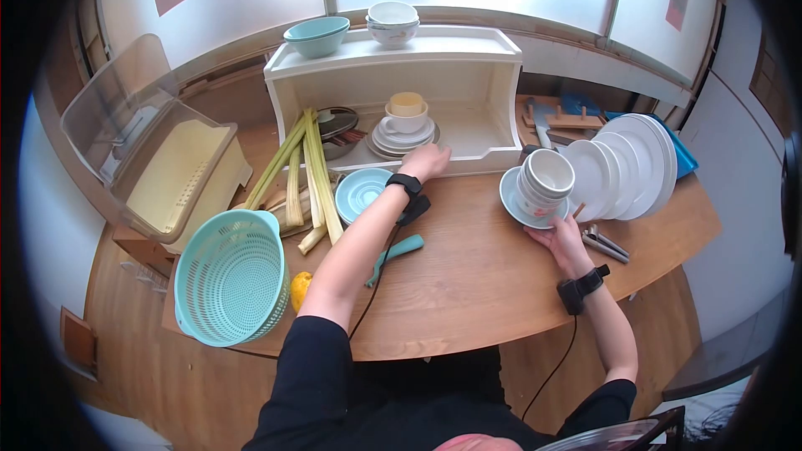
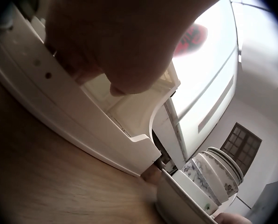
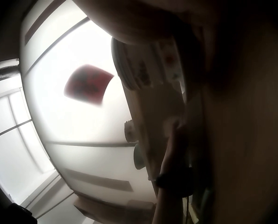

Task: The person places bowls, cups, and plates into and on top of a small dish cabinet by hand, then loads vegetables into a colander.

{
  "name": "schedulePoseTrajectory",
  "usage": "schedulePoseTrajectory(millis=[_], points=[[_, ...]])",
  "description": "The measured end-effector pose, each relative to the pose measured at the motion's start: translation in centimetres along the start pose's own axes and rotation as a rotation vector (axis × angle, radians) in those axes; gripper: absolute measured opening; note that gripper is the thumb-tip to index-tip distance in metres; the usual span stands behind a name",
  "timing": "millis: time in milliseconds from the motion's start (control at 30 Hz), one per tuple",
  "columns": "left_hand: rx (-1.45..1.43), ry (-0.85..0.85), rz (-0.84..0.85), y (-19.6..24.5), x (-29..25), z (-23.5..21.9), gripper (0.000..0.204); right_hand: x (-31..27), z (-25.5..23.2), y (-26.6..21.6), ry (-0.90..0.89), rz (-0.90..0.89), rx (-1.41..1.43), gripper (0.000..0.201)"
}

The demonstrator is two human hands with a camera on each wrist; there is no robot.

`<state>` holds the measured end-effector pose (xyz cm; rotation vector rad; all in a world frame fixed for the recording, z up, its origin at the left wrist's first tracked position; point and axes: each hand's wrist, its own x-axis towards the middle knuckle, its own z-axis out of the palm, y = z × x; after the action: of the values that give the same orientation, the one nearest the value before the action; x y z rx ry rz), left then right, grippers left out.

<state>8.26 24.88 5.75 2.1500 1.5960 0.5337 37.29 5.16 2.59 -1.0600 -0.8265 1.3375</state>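
My right hand (image 1: 561,244) grips a wide light-blue bowl (image 1: 510,199) from its near side. Nested in that bowl is a leaning stack of white flower-patterned bowls (image 1: 550,174), seen also as patterned bowls (image 2: 209,175) in the left wrist view. My left hand (image 1: 424,164) reaches over the front lip of the white shelf (image 1: 480,159), beside a stack of plates (image 1: 393,146). A white cup (image 1: 405,121) stands on those plates with a yellow cup (image 1: 406,103) in it. The left fingertips are hidden; I cannot tell whether they hold anything.
Upright white plates (image 1: 639,163) fill the right end, with metal tools (image 1: 606,244) before them. Left are a turquoise colander (image 1: 234,284), celery-like stalks (image 1: 313,167) and light-blue dishes (image 1: 362,192). A turquoise peeler-like tool (image 1: 397,255) lies mid-table. Bowls (image 1: 317,38) top the shelf.
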Motion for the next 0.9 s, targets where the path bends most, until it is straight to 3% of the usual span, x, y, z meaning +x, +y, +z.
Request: schedulePoseTrajectory(millis=[333,500,533,633,767,900], points=[[0.06,0.093,0.018,0.3,-1.3,0.2,0.05,-0.9,2.6,-1.0,0.009,-0.054,-0.004,0.043],[0.012,0.241,0.131,0.9,-3.6,0.3,0.039,-0.4,6.3,-3.7,-0.06,-0.059,-0.01,0.036],[0.002,0.178,0.115,1.1,-4.1,0.0,0.039,0.1,6.9,-3.9,-0.071,-0.061,-0.013,0.034],[0.07,0.225,0.176,-0.3,-3.7,1.6,0.039,2.2,8.9,-3.7,-0.118,-0.112,-0.001,0.033],[0.063,0.168,0.186,-0.5,-3.9,1.3,0.041,5.9,11.9,-2.9,-0.12,-0.142,0.097,0.034],[0.014,0.107,0.113,-0.5,-4.2,0.1,0.041,11.1,14.2,-1.4,-0.096,-0.184,0.158,0.038]])
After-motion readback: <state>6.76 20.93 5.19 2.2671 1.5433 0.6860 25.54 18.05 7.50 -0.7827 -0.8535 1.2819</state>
